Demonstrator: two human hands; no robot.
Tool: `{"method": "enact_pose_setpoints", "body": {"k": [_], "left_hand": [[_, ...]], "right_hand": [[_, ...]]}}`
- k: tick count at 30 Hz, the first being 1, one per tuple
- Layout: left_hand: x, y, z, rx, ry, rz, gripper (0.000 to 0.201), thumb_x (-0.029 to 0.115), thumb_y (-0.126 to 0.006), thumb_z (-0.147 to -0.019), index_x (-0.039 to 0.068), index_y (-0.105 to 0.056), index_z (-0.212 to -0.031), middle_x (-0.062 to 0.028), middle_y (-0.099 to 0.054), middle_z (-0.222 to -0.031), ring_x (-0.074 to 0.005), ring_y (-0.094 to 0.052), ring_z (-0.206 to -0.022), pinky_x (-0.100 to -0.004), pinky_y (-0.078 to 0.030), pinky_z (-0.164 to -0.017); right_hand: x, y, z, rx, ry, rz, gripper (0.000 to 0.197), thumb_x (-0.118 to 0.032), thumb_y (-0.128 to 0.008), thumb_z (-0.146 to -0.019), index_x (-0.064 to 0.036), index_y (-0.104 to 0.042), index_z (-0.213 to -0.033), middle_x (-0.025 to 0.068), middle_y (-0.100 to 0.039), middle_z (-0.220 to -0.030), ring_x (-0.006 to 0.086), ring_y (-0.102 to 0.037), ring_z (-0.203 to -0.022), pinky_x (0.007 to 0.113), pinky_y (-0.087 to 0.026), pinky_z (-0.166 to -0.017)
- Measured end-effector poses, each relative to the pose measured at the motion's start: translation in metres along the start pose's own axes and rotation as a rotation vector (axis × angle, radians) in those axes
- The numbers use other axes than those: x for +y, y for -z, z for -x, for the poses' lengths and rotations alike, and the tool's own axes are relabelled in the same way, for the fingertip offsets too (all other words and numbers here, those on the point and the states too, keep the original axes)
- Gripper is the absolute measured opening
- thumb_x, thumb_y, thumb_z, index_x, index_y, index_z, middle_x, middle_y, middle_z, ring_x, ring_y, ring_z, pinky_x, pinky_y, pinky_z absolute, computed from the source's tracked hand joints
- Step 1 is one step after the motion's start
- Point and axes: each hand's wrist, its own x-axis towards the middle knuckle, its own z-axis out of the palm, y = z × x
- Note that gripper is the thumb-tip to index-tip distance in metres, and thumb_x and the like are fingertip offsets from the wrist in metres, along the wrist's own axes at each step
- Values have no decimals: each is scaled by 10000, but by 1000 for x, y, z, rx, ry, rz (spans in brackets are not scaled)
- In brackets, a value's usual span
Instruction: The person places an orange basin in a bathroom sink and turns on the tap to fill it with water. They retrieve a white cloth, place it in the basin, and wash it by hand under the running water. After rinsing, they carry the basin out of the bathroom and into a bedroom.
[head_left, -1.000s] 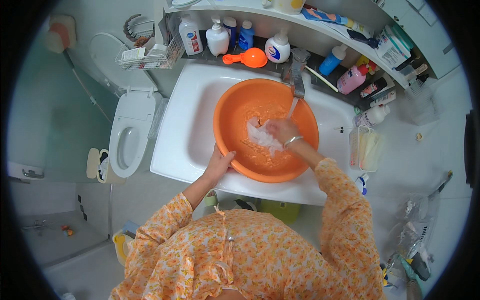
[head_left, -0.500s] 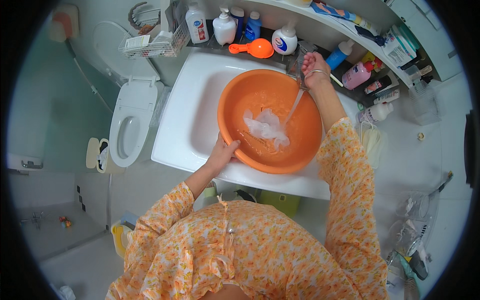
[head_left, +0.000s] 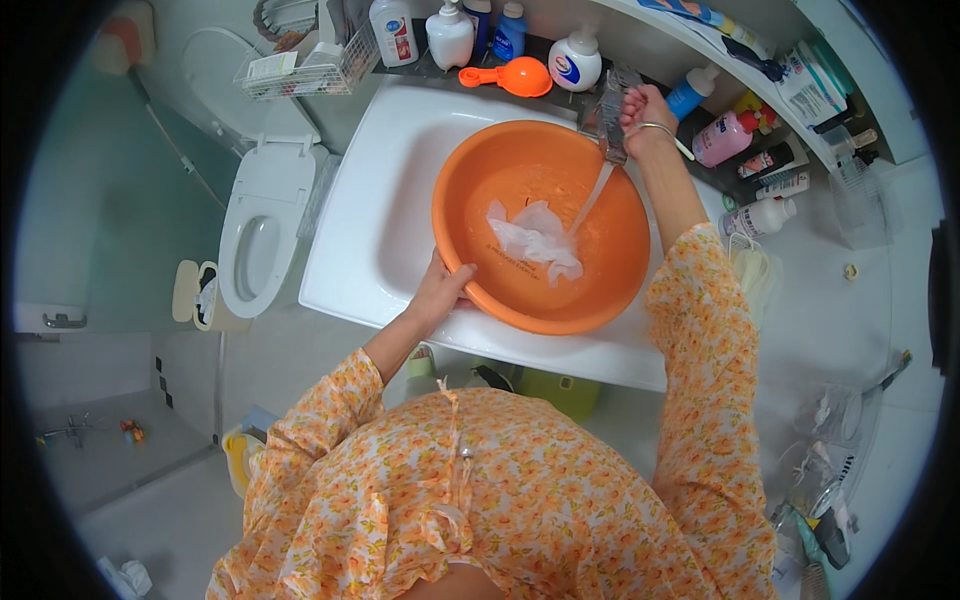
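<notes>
An orange plastic basin (head_left: 480,165) rests in the white sink (head_left: 345,230). My left hand (head_left: 440,290) holds its near left rim, thumb over the edge and fingers below. A stream of water runs from the metal tap (head_left: 608,135) into the basin. In the shallow water inside lies a crumpled white, thin cloth-like piece (head_left: 535,240). My right hand (head_left: 645,118), with a bangle at the wrist, is beside the tap with its fingers curled in. Whether those fingers grip the tap's handle is hidden.
Behind the sink stand a white pump bottle (head_left: 449,38), an orange scoop (head_left: 520,77), another pump bottle (head_left: 575,62) and a pink bottle (head_left: 722,140). A curved shelf (head_left: 720,70) hangs above the right side. To the left are a wire basket (head_left: 300,80) and an open toilet (head_left: 262,230).
The whole view has shifted, so the basin and sink sit slightly higher in it. My right hand uncovers more of the tap. My left hand keeps the rim, and the water still runs.
</notes>
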Motion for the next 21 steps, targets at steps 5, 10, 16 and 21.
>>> {"method": "enact_pose_setpoints", "body": {"k": [5,10,16,21], "left_hand": [[-1,2,-1,18,5,-4,451,172,-435,-797,56,-212,-1171,-110,-428,-1051,-195,-510,-879,-330,-493,-685],[-4,5,-4,44,19,-16,449,166,-432,-797,54,-211,-1172,-110,-435,-1047,-192,-511,-879,-326,-494,-681],[-8,4,-6,33,-12,-25,509,140,-419,-794,54,-131,-1205,-139,-432,-1048,-203,-549,-834,-291,-505,-659],[-4,-1,-4,36,-48,-34,506,130,-419,-800,59,-128,-1208,-143,-426,-1054,-210,-547,-845,-299,-503,-673]], "right_hand": [[-15,12,6,-54,86,180,162,-147,-525,-722,-25,-519,-615,38,-500,-517,91,-421,-397,209,-321,-354],[-2,72,14,-66,159,122,213,-214,-488,-770,-49,-511,-638,49,-512,-541,119,-453,-424,221,-349,-377],[113,132,45,-479,-45,1282,273,-204,-555,-731,-52,-499,-950,65,-558,-795,143,-554,-657,249,-450,-495],[198,135,48,-760,63,1303,248,-145,-583,-702,-13,-543,-907,82,-563,-891,168,-551,-724,289,-454,-566]]}}
